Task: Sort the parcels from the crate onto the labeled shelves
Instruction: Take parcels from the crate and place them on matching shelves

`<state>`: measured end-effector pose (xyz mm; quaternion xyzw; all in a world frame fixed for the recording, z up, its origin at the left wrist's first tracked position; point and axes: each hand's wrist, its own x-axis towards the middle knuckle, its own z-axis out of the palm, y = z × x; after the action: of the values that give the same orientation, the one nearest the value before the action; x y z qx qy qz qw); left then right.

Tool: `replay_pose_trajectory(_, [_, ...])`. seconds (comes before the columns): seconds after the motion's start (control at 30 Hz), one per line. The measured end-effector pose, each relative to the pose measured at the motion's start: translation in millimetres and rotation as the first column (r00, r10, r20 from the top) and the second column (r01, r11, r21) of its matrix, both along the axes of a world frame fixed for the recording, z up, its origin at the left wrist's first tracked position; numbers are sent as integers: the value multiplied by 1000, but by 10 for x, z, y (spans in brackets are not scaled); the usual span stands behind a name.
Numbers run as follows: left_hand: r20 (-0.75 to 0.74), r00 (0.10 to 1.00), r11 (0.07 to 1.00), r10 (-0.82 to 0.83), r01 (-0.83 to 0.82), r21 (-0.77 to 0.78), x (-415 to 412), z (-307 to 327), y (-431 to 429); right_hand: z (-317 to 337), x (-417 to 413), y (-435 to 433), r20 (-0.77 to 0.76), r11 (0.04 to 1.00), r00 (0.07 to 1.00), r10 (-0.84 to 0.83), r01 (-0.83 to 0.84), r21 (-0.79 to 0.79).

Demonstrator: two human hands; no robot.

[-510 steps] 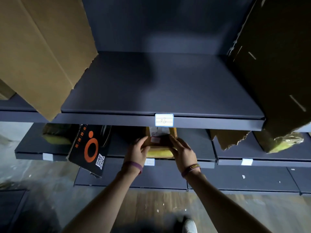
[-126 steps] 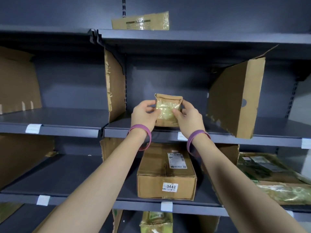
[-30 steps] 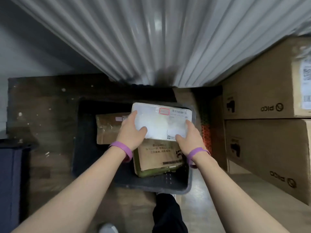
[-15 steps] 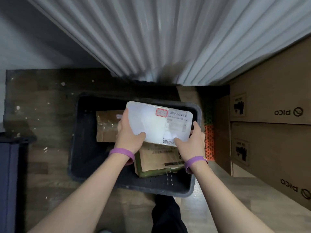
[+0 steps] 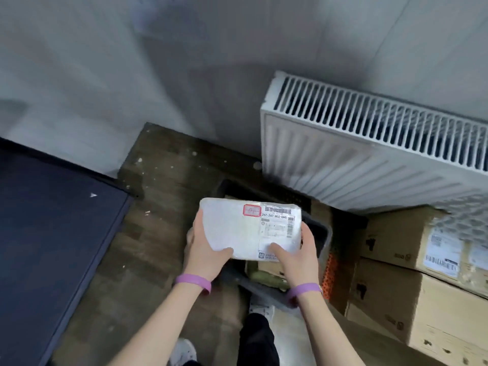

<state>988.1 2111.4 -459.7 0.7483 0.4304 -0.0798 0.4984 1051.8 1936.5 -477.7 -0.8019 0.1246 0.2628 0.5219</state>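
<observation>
A white plastic parcel point(image 5: 237, 228) with a red-framed sticker and a barcode label is lifted above the black crate point(image 5: 318, 233) on the floor. My left hand point(image 5: 204, 249) grips its left end, thumb on top. My right hand point(image 5: 298, 253) grips its right end, thumb on the label. Below the parcel a brown cardboard parcel point(image 5: 266, 270) lies in the crate, mostly hidden by the white parcel and my hands.
A white radiator point(image 5: 369, 154) hangs on the wall behind the crate. Stacked cardboard boxes point(image 5: 412, 281) stand at the right. A dark blue shelf panel point(image 5: 52, 233) fills the left. Wooden floor point(image 5: 158, 194) lies between them; my legs and shoes show below.
The white parcel has risen out of the crate in both hands. My view has swung up and to the left, so the radiator top, the wall and the dark panel show.
</observation>
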Motion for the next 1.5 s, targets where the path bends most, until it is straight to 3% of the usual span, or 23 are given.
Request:
replay_pose_trajectory(0.17, [230,956,980,183,-196,34,-512,1191,422,1254,-136,597,178,972,962,209,-224,71])
replay_pose_trajectory(0.33, [385,881,916,277,-363,171,-1076,2210,1039,2347,-449,1307,383,882,856,348,-437,177])
replay_pose_trajectory(0.53, [497,772,743,396,-587,320,-2026,3238,1482,3331,-1077,2120,507,761,755,416,-594,260])
replay_pose_trajectory(0.63, [543,705,654,456,-680,332,-2569,3634,1590,3746,-1476,2480,602,669,657,455,-698,256])
replay_pose_trajectory(0.8, [597,627,572,501,-757,315,-3501,4196,1807,4322,-2220,2964,712,515,508,485,-824,237])
replay_pose_trajectory(1.27, [798,481,272,364,-874,403,-5110,5292,1982,5403,-3632,3592,875,293,288,390,-939,178])
replay_pose_trajectory(1.5, [831,466,225,305,-883,412,-5307,5510,2028,5604,-3848,3692,888,270,335,315,-929,255])
